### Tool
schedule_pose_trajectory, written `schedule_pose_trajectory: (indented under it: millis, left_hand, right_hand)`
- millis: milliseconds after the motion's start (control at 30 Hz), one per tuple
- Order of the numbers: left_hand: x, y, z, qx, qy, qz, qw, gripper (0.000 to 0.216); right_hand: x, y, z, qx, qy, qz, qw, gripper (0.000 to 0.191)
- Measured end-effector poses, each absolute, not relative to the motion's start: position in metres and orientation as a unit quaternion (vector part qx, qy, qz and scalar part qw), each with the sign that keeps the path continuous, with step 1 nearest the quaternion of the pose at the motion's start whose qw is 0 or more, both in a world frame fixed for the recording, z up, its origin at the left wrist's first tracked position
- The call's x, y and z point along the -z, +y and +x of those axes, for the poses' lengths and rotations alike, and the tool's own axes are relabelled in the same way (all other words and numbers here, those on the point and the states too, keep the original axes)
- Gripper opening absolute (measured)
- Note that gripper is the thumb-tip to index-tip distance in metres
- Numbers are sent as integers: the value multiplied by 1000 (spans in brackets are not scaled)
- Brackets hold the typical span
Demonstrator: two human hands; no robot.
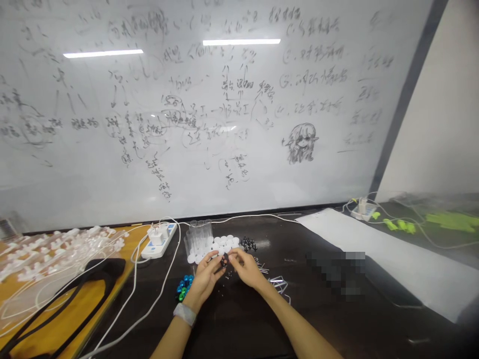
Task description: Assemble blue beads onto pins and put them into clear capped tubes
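Over the dark table, my left hand [205, 276] is closed around a small dark part [223, 263] whose kind is too small to make out. My right hand [245, 268] is beside it, thumb and fingertips pinched close to the same part; whatever lies between them is hidden. Just beyond both hands stand clear plastic tubes [199, 234] and a cluster of round white caps [225, 243]. Several small black pieces [247, 244] lie behind my right hand. Shiny blue and green balls [184, 286] sit left of my left wrist.
Bent metal wires [279, 284] lie right of my right forearm. A white power strip [160, 242] with cables stands at left, near an orange board [101, 299] bearing white plastic parts. White paper [359, 244] covers the right side; a whiteboard [239, 164] rises behind.
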State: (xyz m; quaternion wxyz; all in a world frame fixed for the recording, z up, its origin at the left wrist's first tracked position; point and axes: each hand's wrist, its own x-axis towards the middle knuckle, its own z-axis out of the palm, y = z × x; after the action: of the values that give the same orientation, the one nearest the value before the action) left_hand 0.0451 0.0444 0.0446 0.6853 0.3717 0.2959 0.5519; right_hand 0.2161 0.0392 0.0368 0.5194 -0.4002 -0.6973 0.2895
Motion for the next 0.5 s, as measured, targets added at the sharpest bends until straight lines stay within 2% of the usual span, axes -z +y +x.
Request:
schedule_pose_trajectory:
  millis: [133, 267, 333, 433, 500]
  left_hand:
    - [-44, 41, 44, -490, 290, 362, 738, 35]
    - [-44, 39, 47, -467, 299, 426, 715, 39]
    - [-46, 40, 48, -509, 333, 486, 627, 41]
    - [-50, 46, 46, -598, 443, 560, 364, 39]
    - [-55, 52, 42, -605, 486, 590, 221, 39]
  right_hand:
    - [-36, 43, 216, -442, -644, -364, 507, 41]
    - [-41, 40, 216, -469, -636, -332, 515, 41]
    - [-42, 41, 217, -461, -618, -341, 538, 41]
    - [-40, 47, 219, -445, -572, -365, 584, 41]
    - [-38, 52, 221, -448, -544, -372, 604, 41]
